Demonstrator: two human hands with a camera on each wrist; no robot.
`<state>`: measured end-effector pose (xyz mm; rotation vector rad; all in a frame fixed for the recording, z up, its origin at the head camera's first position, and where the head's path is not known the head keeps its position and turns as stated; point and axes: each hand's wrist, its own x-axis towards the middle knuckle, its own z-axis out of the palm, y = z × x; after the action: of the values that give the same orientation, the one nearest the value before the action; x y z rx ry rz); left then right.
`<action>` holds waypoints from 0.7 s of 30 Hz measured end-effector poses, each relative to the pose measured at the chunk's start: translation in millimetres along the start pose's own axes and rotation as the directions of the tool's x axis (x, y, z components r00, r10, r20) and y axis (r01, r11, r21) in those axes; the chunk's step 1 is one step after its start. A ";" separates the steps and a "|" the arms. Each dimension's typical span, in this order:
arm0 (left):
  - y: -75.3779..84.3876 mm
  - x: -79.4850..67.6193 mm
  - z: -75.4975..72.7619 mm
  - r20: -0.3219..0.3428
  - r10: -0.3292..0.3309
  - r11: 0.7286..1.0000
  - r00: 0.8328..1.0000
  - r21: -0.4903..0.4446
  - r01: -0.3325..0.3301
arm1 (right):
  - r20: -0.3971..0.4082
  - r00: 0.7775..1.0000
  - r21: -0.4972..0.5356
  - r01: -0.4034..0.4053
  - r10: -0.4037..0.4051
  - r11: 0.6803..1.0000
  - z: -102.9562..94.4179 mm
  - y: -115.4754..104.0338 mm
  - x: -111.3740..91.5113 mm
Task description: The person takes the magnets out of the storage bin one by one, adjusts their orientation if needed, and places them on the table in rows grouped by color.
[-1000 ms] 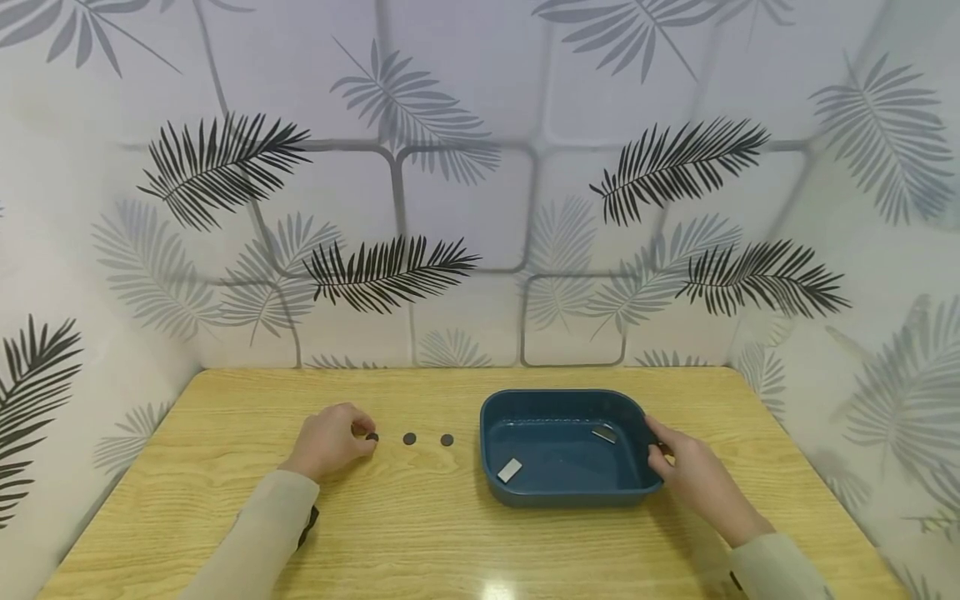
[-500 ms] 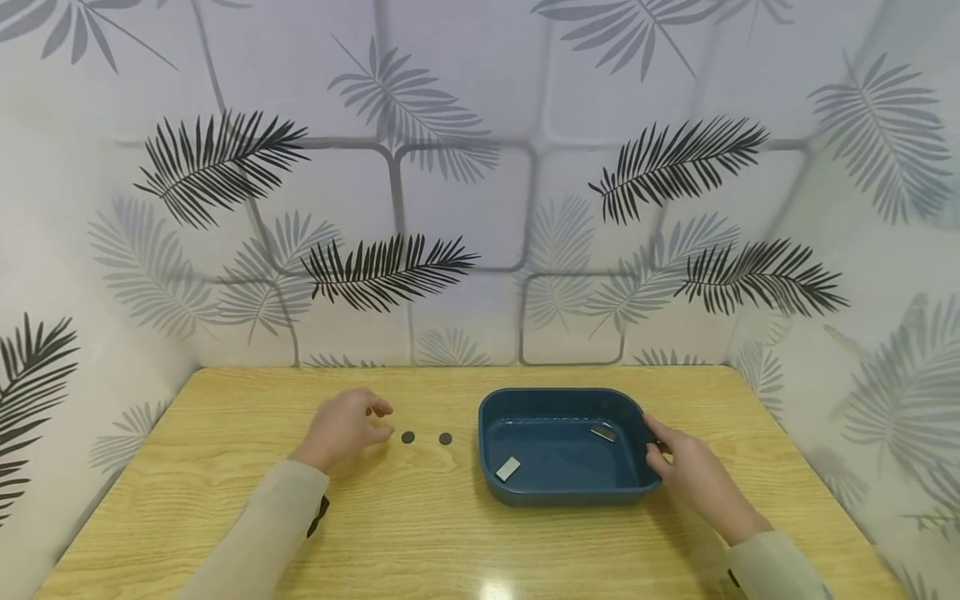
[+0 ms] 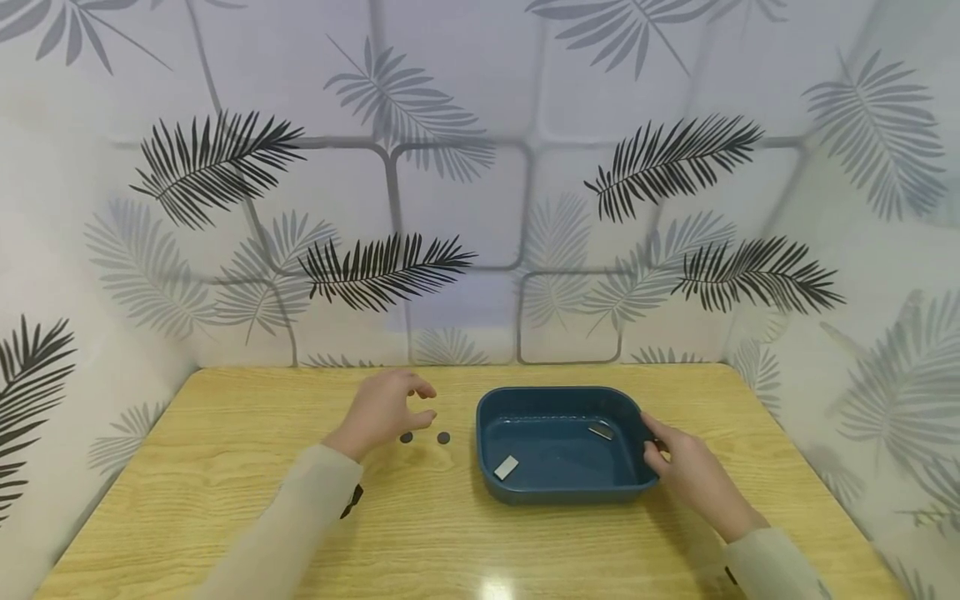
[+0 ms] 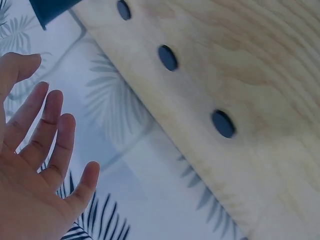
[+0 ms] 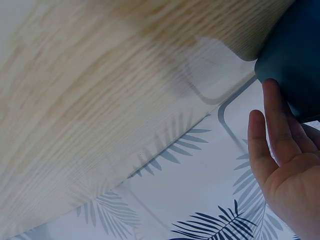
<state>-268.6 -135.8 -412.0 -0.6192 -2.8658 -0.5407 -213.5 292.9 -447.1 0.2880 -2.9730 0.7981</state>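
Observation:
My left hand [image 3: 386,412] is held over the table with thumb and fingers apart and nothing between them. Three small dark round discs lie in a row on the wood; the left wrist view shows a near disc [image 4: 223,124], a middle disc [image 4: 168,58] and a far disc [image 4: 123,10]. From the head, one of them is hidden behind the left hand. My right hand [image 3: 697,475] grips the right end of a dark blue plastic tub [image 3: 577,498], its fingers [image 5: 272,100] against the outer wall.
Inside the tub, a small white rectangular block [image 3: 506,467] lies at the near left, and another small flat rectangular piece [image 3: 601,431] at the back right. The wooden table [image 3: 420,533] meets a leaf-patterned wall [image 3: 465,317] behind.
My left hand has drawn away from the leftmost disc, spread its fingers, and moved right and farther back over the row. The right hand stays on the tub.

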 end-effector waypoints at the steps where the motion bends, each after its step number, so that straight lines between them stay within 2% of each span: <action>1: 3.6 1.3 -0.5 -0.009 0.013 1.000 1.000 0.004 -0.013 | -0.003 1.000 -0.003 0.003 -0.003 1.000 0.2 0.0 0.1; 9: 31.1 10.9 -2.6 -0.040 0.079 0.997 0.996 0.021 -0.079 | -0.007 1.000 -0.006 -0.005 0.005 1.000 0.4 -0.3 1.3; 15: 45.6 16.2 0.9 -0.019 0.100 0.995 0.995 0.022 -0.100 | 0.001 1.000 -0.006 -0.011 0.011 1.000 0.0 -0.6 1.9; 21: 57.4 19.0 6.7 0.014 0.129 0.991 0.992 -0.026 -0.128 | 0.003 1.000 -0.010 -0.007 0.007 1.000 -0.3 -0.2 2.7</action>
<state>-261.8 -77.5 -395.8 -0.8091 -2.8125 -0.5549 -216.2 292.5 -446.5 0.2790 -2.9810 0.7845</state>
